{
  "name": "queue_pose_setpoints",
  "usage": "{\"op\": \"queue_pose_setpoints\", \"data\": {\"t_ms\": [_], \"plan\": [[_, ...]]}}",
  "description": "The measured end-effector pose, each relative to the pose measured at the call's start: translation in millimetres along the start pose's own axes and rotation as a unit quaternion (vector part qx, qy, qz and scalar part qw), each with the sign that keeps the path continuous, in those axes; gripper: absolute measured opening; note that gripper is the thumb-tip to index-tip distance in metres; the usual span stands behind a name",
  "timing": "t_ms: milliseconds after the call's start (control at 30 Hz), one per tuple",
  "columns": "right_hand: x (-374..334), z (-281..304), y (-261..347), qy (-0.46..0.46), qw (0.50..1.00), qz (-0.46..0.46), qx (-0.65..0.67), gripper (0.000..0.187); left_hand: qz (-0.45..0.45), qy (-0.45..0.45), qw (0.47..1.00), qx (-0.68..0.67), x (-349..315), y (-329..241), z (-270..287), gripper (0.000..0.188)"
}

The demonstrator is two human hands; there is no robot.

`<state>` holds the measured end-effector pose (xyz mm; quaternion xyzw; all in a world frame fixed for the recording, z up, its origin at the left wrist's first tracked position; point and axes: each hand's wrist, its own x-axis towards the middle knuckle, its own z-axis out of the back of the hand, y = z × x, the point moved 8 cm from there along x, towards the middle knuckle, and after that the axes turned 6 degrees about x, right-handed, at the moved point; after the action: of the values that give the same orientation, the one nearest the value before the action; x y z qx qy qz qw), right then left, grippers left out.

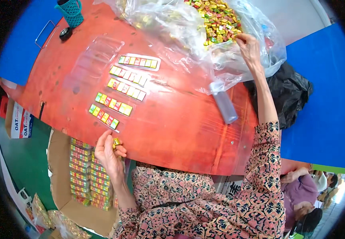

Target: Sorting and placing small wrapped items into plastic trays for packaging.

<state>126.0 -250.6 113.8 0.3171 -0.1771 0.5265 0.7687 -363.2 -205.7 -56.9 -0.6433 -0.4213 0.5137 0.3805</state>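
My left hand [109,153] is at the table's near edge, its fingers curled round small yellow wrapped pieces [116,142]. Just beyond its fingertips lies the nearest of several narrow clear trays [104,116], each filled with a row of colourful wrapped pieces. My right arm stretches to the far side, where my right hand [249,47] pinches at the edge of a heap of small wrapped pieces [221,24]. Whatever sits between those fingertips is too small to make out. The heap lies in a large open clear plastic bag [172,30].
Empty clear trays [96,55] lie at the far left, near a teal basket [72,15] and a black lid [65,34]. A translucent bottle [225,106] and a black bag [286,93] are at right. A carton [63,195] below holds packed trays. Another person [300,191] sits lower right.
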Motion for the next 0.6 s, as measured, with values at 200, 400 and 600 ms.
{"op": "queue_pose_setpoints", "data": {"t_ms": [200,400,600], "plan": [[20.7,-54.7,-4.0,0.004,0.999,0.029,0.022,0.016,0.013,-0.019,1.000,0.000,-0.2,4.7,8.0,0.025],[21.2,-99.6,-39.9,0.025,0.981,0.089,-0.171,0.015,0.012,-0.040,0.999,0.005,-2.9,5.4,14.5,0.025],[33.3,-106.5,-59.7,0.104,0.974,0.038,-0.196,0.016,0.004,-0.015,1.000,0.001,-0.9,2.9,8.6,0.030]]}}
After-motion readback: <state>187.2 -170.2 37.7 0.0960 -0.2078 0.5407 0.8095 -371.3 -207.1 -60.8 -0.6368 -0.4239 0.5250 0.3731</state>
